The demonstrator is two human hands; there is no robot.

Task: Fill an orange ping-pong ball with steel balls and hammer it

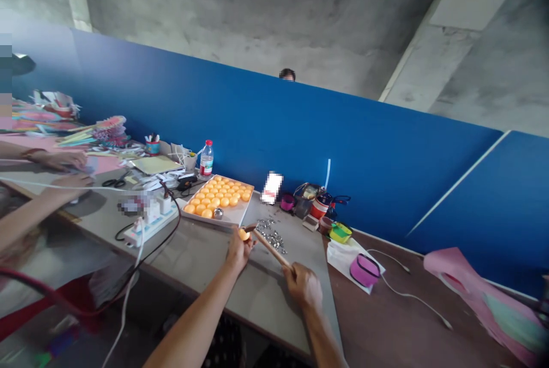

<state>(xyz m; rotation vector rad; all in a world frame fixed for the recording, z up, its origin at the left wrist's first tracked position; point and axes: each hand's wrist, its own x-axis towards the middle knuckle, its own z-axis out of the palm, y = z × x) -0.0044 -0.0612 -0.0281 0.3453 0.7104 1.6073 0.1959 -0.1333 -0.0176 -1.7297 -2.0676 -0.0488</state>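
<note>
My left hand [238, 249] is closed on a small orange ball [243, 235], held just above the grey table [201, 254]. My right hand [303, 286] grips the near end of a thin wooden stick [269, 247]. The stick's dark tip [250, 229] touches the ball. Right behind them lies a scatter of several small metal pieces [271, 232]. A white tray [234, 216] filled with several orange balls sits further back, with one silver ball [218, 213] at its front edge.
A white power strip [151, 224] with cables lies to the left, a water bottle [206, 159] behind the tray. Another person's hands [64, 169] work at far left among coloured paper craft. Small pots, a purple pouch [364, 269] and pink fabric [472, 285] lie right. A blue partition [300, 128] backs the table.
</note>
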